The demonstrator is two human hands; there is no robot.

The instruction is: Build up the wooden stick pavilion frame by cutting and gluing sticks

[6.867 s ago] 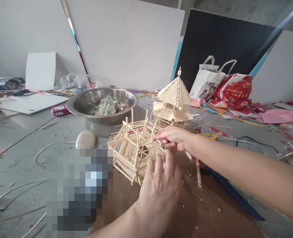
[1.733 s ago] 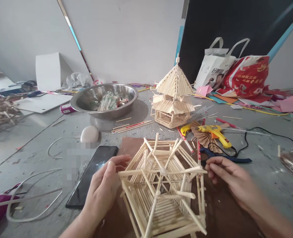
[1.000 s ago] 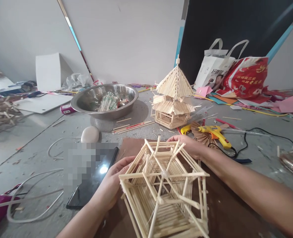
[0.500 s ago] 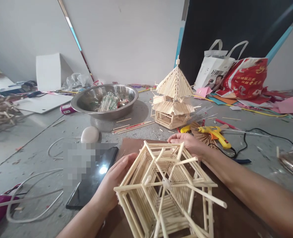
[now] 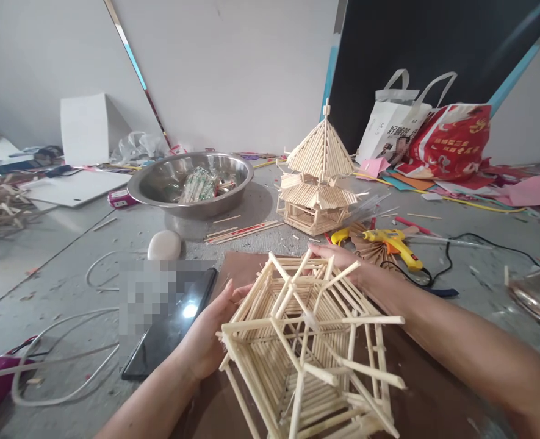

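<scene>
Between my two hands is a six-sided frame of pale wooden sticks [image 5: 299, 366], hollow inside, with crossing sticks meeting at a glued centre on top. My left hand [image 5: 215, 332] grips its left side, the fingers partly hidden behind the sticks. Against its far right side lies my right hand [image 5: 338, 262], most of its fingers behind the frame. Below is a brown board [image 5: 434, 384]. Past the frame stands a stick-built pavilion [image 5: 318, 183] with two tiers and a pointed roof.
A metal basin [image 5: 136, 189] holding plastic-wrapped packets stands at the back left. Yellow glue guns [image 5: 395, 244] and a black cord lie to the right. A dark phone or tablet [image 5: 160, 347], partly pixelated, lies by my left arm. Bags [image 5: 453, 146] and coloured paper are behind.
The stick frame has turned a little between my hands, its near side tilting. My left hand has shifted slightly along its side, thumb now raised. The camera view has moved slightly.
</scene>
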